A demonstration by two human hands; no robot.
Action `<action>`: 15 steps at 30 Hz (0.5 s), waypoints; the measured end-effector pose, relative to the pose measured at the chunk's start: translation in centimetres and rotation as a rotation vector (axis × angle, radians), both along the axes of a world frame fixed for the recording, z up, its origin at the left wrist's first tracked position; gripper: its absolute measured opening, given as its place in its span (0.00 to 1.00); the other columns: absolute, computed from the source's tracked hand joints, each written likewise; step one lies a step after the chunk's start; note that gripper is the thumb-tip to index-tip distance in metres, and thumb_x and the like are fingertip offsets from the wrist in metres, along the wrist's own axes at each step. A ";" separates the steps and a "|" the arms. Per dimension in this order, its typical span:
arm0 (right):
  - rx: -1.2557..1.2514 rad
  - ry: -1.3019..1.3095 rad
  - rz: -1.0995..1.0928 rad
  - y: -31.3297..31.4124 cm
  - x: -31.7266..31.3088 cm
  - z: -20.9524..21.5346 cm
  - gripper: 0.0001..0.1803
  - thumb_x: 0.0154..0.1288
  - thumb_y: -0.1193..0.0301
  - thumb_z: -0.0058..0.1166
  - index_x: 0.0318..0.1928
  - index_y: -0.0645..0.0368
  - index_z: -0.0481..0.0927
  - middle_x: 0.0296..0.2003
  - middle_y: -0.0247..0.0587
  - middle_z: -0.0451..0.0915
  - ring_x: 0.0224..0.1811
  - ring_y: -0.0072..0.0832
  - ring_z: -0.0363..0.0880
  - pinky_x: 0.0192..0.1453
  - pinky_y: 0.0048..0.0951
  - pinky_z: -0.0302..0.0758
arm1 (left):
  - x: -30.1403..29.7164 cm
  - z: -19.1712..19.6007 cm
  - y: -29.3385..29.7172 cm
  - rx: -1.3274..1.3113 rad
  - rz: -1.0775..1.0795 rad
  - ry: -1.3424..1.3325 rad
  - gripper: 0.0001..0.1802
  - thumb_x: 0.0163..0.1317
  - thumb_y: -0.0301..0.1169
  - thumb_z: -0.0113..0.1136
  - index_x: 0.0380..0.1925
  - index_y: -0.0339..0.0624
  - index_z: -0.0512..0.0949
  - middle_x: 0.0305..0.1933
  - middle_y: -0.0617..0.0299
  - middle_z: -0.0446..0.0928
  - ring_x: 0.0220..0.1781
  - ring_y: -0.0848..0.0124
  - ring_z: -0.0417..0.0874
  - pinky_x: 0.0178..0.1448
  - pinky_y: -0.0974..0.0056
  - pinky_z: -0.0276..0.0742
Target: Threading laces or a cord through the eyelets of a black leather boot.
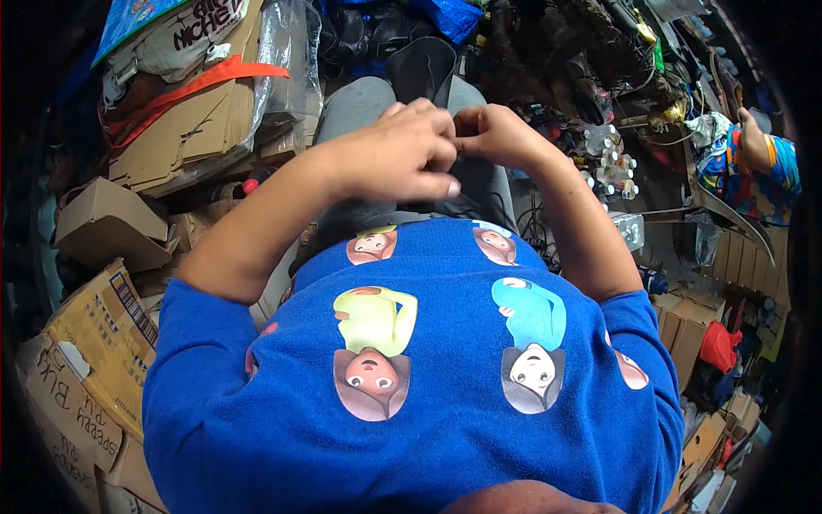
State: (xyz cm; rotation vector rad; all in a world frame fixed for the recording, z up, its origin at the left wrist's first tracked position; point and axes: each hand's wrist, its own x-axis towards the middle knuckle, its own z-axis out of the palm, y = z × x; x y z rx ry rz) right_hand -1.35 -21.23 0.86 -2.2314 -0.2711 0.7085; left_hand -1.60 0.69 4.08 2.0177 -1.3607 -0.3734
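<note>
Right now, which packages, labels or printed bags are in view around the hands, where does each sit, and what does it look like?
Flattened cardboard stack: upper left, brown, under clear plastic, orange strap across it.
Printed bag: top left, blue and white.
Small open carton: left, plain brown.
Printed cartons: lower left, tan with a striped label.
Brown boxes: right, stacked.
Left hand and right hand: pinched together over a dark piece.

One head-worn fisheye looks steeply down, close over the blue shirt (411, 377) and lap. Edges bend toward the rim.
</note>
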 end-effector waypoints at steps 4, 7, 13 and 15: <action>-0.103 -0.071 -0.003 -0.3 -1.2 0.6 0.16 0.50 0.61 0.65 0.34 0.59 0.82 0.24 0.42 0.81 0.28 0.32 0.80 0.37 0.31 0.74 | -1.3 5.4 3.2 -0.123 -0.164 0.275 0.14 0.49 0.40 0.62 0.20 0.41 0.72 0.30 0.59 0.69 0.37 0.61 0.71 0.52 0.59 0.59; -0.124 -0.087 -0.079 0.3 -2.0 1.7 0.17 0.47 0.62 0.67 0.38 0.56 0.82 0.28 0.42 0.81 0.32 0.36 0.80 0.39 0.33 0.75 | -1.8 7.4 4.6 -0.260 -0.147 0.363 0.15 0.46 0.40 0.63 0.24 0.39 0.77 0.26 0.60 0.69 0.30 0.65 0.70 0.43 0.64 0.62; 0.057 -0.598 0.018 2.7 -2.1 1.9 0.23 0.46 0.65 0.68 0.44 0.54 0.78 0.38 0.41 0.80 0.37 0.37 0.80 0.42 0.34 0.76 | -2.9 11.6 3.0 -0.550 -0.093 0.665 0.19 0.44 0.36 0.63 0.33 0.31 0.82 0.24 0.60 0.72 0.26 0.75 0.68 0.28 0.71 0.58; 0.174 -0.503 -0.146 3.4 -4.1 5.9 0.21 0.46 0.67 0.68 0.44 0.55 0.79 0.37 0.39 0.80 0.36 0.32 0.80 0.41 0.31 0.76 | -2.8 12.7 3.1 -0.609 -0.128 0.672 0.21 0.44 0.33 0.62 0.37 0.27 0.81 0.29 0.54 0.77 0.24 0.75 0.68 0.28 0.70 0.60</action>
